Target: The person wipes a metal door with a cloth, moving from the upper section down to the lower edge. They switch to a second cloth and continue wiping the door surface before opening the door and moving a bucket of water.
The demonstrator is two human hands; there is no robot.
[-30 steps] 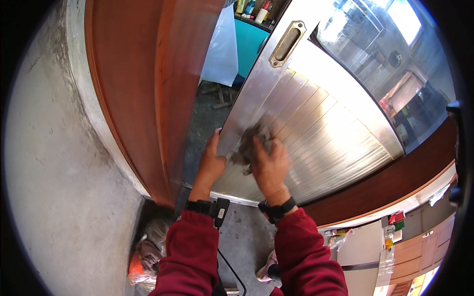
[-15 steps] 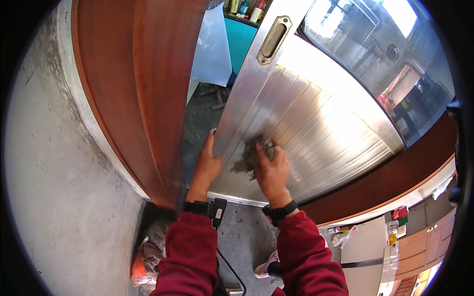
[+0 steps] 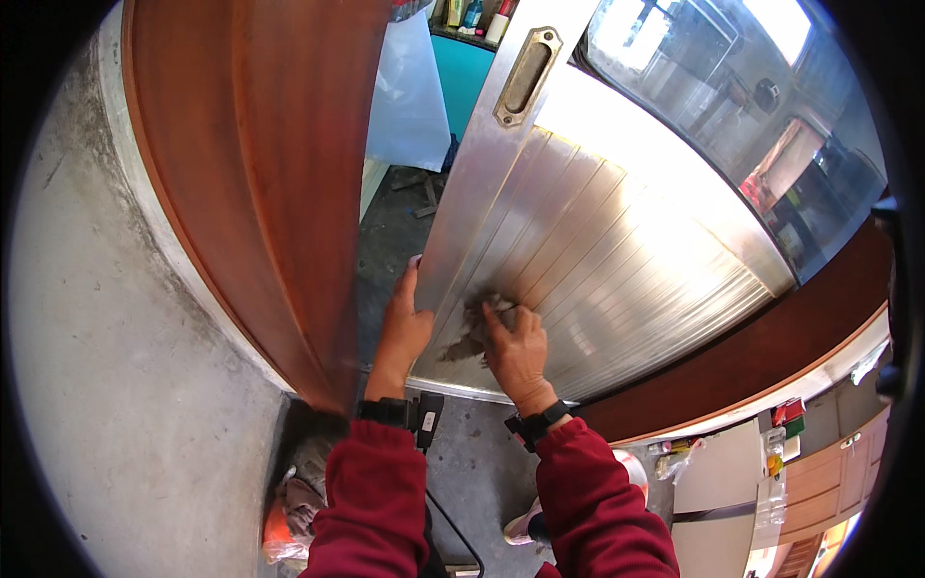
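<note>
A silvery metal sliding door with a ribbed lower panel stands before me, its glass pane above. My left hand is closed round the door's left edge, low down; some of its fingers are hidden behind that edge. My right hand presses a dark grey-brown rag against the ribbed panel, near its lower left part. The fingers are bent over the cloth, and a loose part of it hangs out to the left. A recessed metal pull handle sits higher on the door's frame.
A reddish-brown wooden door frame rises at the left beside a grey wall. Through the gap show a pale plastic sheet and a turquoise cabinet. An orange bag lies on the floor at lower left.
My right hand and the rag have moved down and slightly left across the panel. My left hand keeps its hold on the door edge.
</note>
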